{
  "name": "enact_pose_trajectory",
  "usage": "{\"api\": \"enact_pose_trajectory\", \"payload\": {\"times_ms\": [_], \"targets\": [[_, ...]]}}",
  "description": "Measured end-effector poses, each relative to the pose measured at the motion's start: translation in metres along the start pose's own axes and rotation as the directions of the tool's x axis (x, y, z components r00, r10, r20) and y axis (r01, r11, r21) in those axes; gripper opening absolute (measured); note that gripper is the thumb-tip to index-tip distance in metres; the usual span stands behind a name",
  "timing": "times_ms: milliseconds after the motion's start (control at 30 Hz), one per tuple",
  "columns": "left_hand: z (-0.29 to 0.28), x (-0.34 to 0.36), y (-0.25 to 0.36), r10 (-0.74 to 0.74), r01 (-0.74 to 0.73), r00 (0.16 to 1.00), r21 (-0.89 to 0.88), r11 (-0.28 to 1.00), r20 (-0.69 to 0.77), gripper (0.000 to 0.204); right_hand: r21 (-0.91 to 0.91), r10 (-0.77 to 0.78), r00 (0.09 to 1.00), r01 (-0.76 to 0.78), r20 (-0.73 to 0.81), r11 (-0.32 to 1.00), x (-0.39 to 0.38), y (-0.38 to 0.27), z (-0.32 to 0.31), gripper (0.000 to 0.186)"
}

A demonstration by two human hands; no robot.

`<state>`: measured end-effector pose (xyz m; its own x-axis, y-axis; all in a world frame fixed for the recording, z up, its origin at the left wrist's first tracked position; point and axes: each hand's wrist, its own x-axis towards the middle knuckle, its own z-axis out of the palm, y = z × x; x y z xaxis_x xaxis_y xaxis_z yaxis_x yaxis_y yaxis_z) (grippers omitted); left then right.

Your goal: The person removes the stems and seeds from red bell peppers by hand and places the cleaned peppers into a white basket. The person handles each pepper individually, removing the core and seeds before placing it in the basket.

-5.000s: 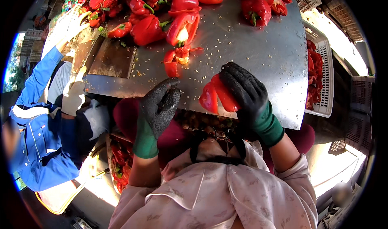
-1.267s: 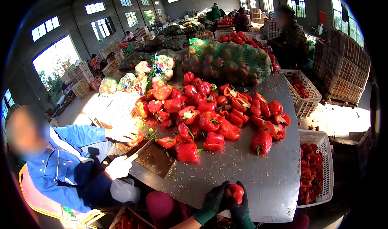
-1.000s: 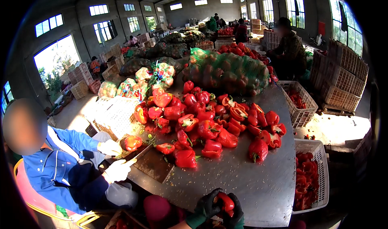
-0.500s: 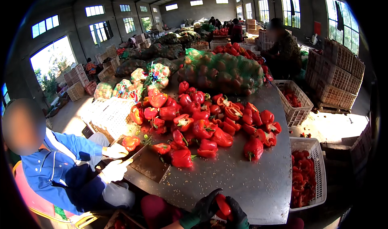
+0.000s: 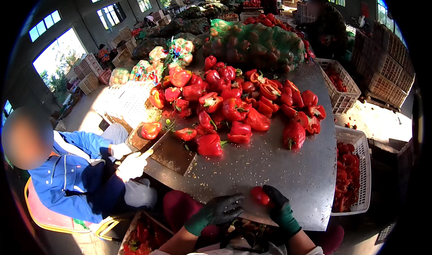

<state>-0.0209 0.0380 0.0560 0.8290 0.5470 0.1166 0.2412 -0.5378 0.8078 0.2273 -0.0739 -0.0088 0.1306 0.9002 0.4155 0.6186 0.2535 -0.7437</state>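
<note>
My right hand point(image 5: 279, 208), in a black-and-green glove, holds a red pepper piece point(image 5: 259, 195) over the near part of the steel table point(image 5: 310, 174). My left hand point(image 5: 220, 211), gloved alike, is apart from it at the table's front edge, fingers loosely spread and nothing in them. A pile of red peppers point(image 5: 236, 106), whole and split, with leafy stems, covers the middle of the table, among scattered seeds. A worn board point(image 5: 173, 158) lies at the left. Below my left hand sits a crate of peppers point(image 5: 143, 237).
At left a seated co-worker point(image 5: 78, 178) in blue, with pale gloves, works at a pepper. White crates of peppers point(image 5: 353, 174) stand right of the table, stacked crates point(image 5: 384, 68) beyond. A green mesh sack point(image 5: 254, 43) lies at the back, another worker point(image 5: 328, 34) beside it.
My hands have come apart and risen in the picture: the left is now empty, the right keeps the pepper piece. The view swung up from the table to the hall, then tipped slightly down.
</note>
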Motion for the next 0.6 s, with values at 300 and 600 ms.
{"api": "enact_pose_trajectory", "payload": {"times_ms": [300, 600], "targets": [[-0.059, 0.014, -0.066, -0.261, 0.370, 0.836, 0.145, 0.918, -0.482, 0.046, 0.977, 0.645, 0.760, 0.188, -0.079, -0.102, -0.037, 0.037, -0.142, 0.059], [-0.080, 0.129, -0.119, -0.304, 0.591, 0.801, 0.598, 0.541, -0.516, 0.098, 0.906, 0.775, 0.630, -0.358, 0.056, 0.225, -0.032, -0.018, -0.069, 0.065]]}}
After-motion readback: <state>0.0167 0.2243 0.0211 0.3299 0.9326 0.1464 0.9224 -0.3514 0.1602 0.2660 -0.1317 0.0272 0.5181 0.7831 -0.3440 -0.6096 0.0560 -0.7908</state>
